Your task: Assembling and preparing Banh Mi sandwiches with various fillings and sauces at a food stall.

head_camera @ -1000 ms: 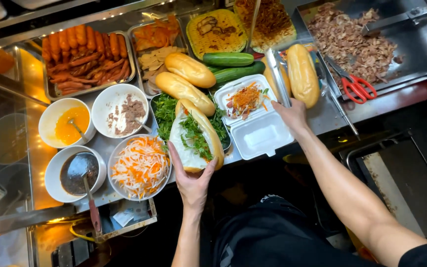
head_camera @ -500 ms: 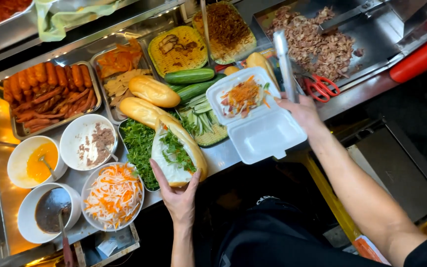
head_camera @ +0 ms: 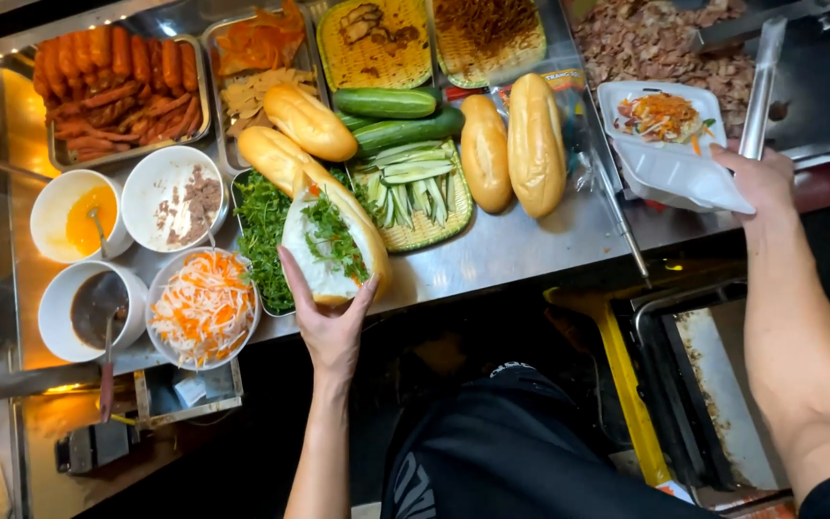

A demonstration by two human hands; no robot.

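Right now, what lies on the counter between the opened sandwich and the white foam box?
In the head view, between the opened sandwich and the white foam box lie a basket of cucumber strips and two whole bread loaves.

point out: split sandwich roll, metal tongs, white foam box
split sandwich roll (head_camera: 324, 252): head view, on the herb-filled open crumb, held in the left hand (head_camera: 329, 322).
metal tongs (head_camera: 759, 91): head view, mid-shaft, above the right hand (head_camera: 766, 183).
white foam box (head_camera: 676, 173): head view, on the open lid.

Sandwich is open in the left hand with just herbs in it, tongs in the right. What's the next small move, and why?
Probably swing the tongs to the shredded meat and pinch some. The right hand holds them beside the foam box, close to that meat, while the left hand holds the split sandwich open, showing only herbs.
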